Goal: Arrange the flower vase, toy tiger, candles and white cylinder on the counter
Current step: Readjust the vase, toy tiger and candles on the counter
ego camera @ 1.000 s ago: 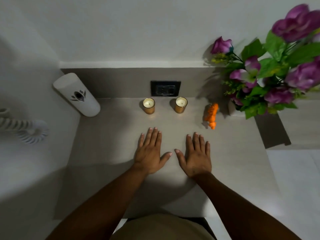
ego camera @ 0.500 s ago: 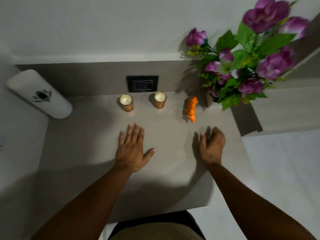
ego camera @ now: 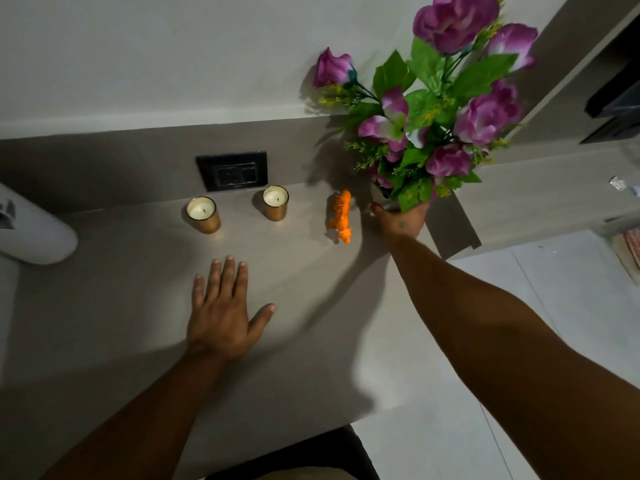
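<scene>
Half of the white plastic cylinder point(ego camera: 33, 233) is cut off at left; foliage hides most of the pale flower vase point(ego camera: 379, 195) at the counter's back right. Right hand point(ego camera: 401, 221) wraps the vase base, fingers hidden; left hand point(ego camera: 221, 317) lies flat, spread on the beige counter point(ego camera: 121, 306).

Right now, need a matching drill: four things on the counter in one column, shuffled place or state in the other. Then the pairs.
Things:
1. tiger
2. vase
3. left hand
4. cylinder

Places or states:
A. flat on the counter, palm down
B. at the far left edge, partly out of frame
C. right hand at its base
D. between the right candle and the flowers

Pairs: 1-D, 2-C, 3-A, 4-B
</scene>
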